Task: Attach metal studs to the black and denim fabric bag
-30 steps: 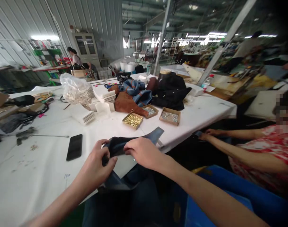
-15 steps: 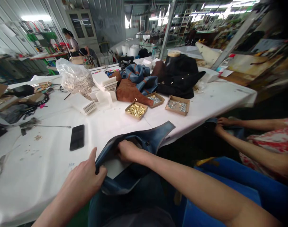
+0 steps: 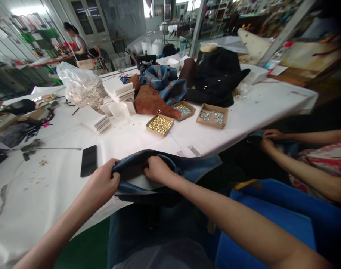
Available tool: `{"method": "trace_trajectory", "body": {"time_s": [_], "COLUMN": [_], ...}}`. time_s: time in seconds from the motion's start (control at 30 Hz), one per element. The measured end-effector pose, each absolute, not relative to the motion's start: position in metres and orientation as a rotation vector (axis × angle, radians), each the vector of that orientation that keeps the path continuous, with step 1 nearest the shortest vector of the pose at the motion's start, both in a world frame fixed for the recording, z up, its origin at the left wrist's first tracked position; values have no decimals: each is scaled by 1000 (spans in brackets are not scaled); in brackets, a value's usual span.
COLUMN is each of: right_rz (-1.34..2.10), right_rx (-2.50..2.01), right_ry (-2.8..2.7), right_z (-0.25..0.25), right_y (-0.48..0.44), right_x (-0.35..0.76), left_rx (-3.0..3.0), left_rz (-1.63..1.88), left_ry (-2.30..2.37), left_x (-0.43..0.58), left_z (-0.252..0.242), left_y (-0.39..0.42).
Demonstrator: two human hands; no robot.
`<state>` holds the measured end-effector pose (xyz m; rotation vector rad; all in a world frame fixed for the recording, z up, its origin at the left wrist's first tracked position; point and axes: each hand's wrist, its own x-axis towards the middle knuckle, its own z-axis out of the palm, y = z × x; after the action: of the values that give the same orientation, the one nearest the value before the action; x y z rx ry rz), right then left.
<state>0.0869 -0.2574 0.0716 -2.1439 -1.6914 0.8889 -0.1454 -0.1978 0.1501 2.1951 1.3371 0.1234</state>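
Across the white table point(image 3: 61, 198) lie a black phone point(image 3: 89, 160) on the left and, farther off, a small box point(image 3: 154, 130) of gold pieces point(image 3: 160, 124). At the near edge is the blue cloth point(image 3: 197, 167); the left hand point(image 3: 104, 177) grips its left rim, thumb against fingers, while the right hand point(image 3: 159, 170) sits inside its opening, fingertips hidden, grasp impossible to tell

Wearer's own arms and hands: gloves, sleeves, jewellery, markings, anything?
Both look bare. The left hand and right hand have no gloves. No sleeve, watch, bracelet or cable shows on the left forearm or right forearm within the frame. No clear marking shows either. Some fingers are hidden, so I can't rule out rings.
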Motion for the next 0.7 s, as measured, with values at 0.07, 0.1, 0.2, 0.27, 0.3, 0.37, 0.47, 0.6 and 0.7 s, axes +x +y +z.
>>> {"method": "trace_trajectory", "body": {"time_s": [0.07, 0.1, 0.2, 0.27, 0.3, 0.37, 0.47, 0.6, 0.7], "right_rz": [888, 878, 835, 840, 853, 870, 881, 905, 921], "right_rx": [-2159, -2180, -2229, -2203, -2186, -2159, -2127, -2131, -2143], "right_ry": [-1672, -1691, -1835, -1935, -1963, -2003, -2056, -2107, -2158], "right_z": [74, 75, 78, 78, 77, 77, 80, 88, 96], "right_y": [-258, -258, -257, -256, -255, -253, -250, -248, -250], "right_x": [90, 89, 84, 79, 76, 74, 73, 70, 67], "left_rx": [2222, 2249, 2440, 2572, 2605, 2617, 2681, 2805, 2675], "left_rz": [77, 44, -166, -353, -429, -511, -508, -323, -219], "left_ry": [1338, 1348, 1435, 1542, 1593, 1661, 1636, 1550, 1515], "left_x": [-133, -128, -122, -124, -127, -136, -147, -151, -149], "left_z": [153, 156, 161, 160, 158, 154, 148, 141, 129], "left_y": [-192, -189, -182, -175, -172, -168, -169, -174, -167]}}
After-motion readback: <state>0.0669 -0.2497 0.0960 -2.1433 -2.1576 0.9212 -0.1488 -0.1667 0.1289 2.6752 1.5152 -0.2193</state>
